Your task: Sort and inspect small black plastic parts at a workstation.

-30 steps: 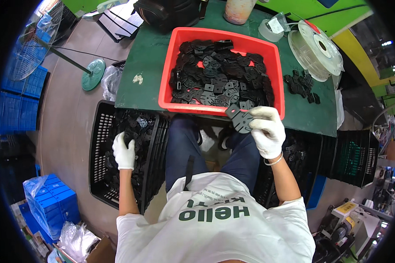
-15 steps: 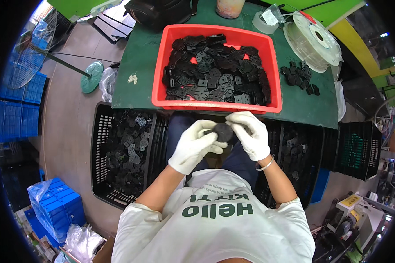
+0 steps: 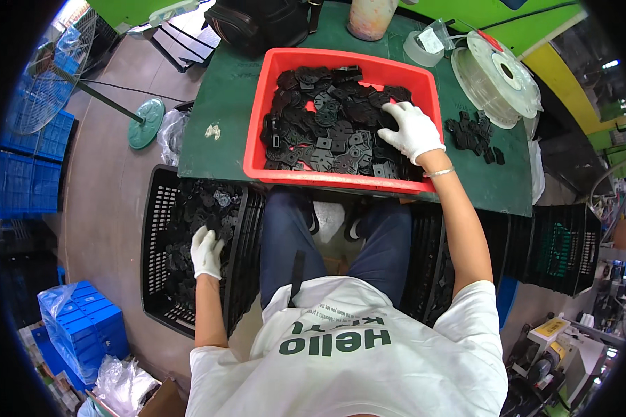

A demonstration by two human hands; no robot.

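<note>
My right hand (image 3: 415, 131), in a white glove, reaches into the right side of the red tub (image 3: 254, 139). Its fingers and thumb are apart over the black plastic parts (image 3: 337, 132) heaped there; the fingertips are close to the pile. Down at the left, my gloved left hand (image 3: 206, 254) hangs over a black slatted crate (image 3: 158, 215). Its fingers are parted, and dark plastic pieces (image 3: 202, 201) lie beneath and around them. Whether the left fingertips touch a piece is hard to make out against the dark heap.
The red tub stands on a green table (image 3: 215, 153). Right of it lie a small pile of black parts (image 3: 471, 132) and a clear spool (image 3: 497, 76). Behind are a black bag (image 3: 257, 24) and a cup (image 3: 370, 17). More black crates (image 3: 556, 243) stand at the right.
My hands were together above my lap around a dark round plastic part. They have parted: the left went down to the left crate, the right went forward into the red tub.
</note>
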